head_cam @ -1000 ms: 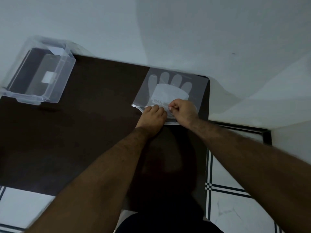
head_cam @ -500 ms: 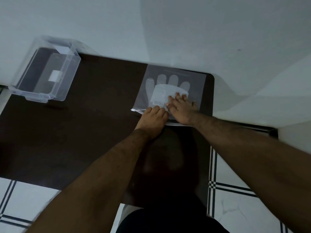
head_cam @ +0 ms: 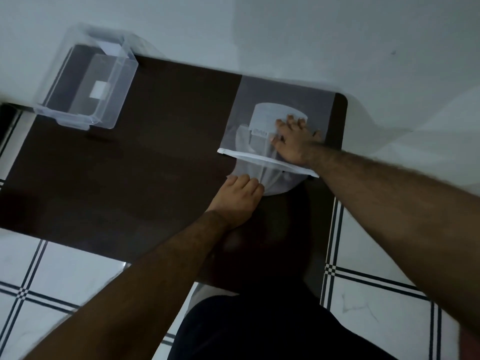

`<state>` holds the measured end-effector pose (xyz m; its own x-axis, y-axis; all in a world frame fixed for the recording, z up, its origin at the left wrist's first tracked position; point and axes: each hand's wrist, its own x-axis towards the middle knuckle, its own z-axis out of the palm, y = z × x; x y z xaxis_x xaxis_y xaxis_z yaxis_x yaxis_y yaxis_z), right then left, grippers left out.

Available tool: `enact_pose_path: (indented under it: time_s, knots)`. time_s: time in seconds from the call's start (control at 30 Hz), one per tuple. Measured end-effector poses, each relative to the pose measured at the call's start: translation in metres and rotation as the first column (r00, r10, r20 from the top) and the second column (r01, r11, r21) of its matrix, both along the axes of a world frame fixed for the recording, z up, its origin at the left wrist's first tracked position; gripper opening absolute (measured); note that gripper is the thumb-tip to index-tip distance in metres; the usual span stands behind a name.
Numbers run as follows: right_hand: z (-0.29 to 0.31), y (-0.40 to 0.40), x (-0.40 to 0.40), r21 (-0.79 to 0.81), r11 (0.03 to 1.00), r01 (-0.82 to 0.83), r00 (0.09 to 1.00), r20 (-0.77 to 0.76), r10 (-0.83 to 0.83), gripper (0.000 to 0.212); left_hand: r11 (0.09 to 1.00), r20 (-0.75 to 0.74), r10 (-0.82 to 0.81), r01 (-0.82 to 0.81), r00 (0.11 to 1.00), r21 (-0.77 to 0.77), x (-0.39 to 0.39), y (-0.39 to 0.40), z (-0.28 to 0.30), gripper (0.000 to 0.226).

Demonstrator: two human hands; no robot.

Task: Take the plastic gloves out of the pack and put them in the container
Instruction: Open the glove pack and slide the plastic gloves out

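Gloves half out of pack, left hand gripping.

No text could be read for certain. The white card inside the clear pack, lying partly under the fingers of the right hand, carried a short line of grey print just left of that hand's fingertips, but it was too blurred and small to make out. A blank-looking white label sat on the transparent container, well to the left of both hands and beyond the left hand; no lettering showed on it.
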<state>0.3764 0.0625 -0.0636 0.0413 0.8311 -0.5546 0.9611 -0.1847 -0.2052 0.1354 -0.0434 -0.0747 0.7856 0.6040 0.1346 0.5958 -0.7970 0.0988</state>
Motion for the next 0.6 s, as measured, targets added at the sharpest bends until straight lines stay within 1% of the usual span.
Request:
enact_pose_path:
  time_s: [0.13, 0.23, 0.33, 0.47, 0.6]
  knots:
    - [-0.001, 0.005, 0.003, 0.012, 0.999, -0.047, 0.998, 0.043, 0.046, 0.074, 1.0, -0.003, 0.007, -0.007, 1.0, -0.02, -0.021, -0.033, -0.001, 0.028]
    - [-0.001, 0.006, -0.002, 0.027, 0.997, -0.067, 0.994, 0.089, 0.065, 0.075, 0.998, -0.015, 0.04, -0.041, 0.999, -0.052, -0.04, -0.06, -0.004, 0.026]
    - [0.001, 0.001, -0.013, 0.119, 0.988, -0.1, 0.991, 0.1, 0.088, 0.073, 0.994, -0.029, 0.072, -0.074, 0.997, -0.076, -0.054, -0.082, -0.006, 0.02]
    - [0.002, -0.023, -0.04, 0.239, 0.949, -0.208, 0.975, 0.133, 0.18, 0.069, 0.991, -0.055, 0.093, -0.097, 0.994, -0.092, -0.07, -0.106, -0.006, 0.017]
    - [0.005, -0.063, -0.066, 0.346, 0.895, -0.281, 0.958, 0.159, 0.239, 0.061, 0.987, -0.084, 0.101, -0.111, 0.991, -0.121, -0.087, -0.119, -0.007, 0.024]
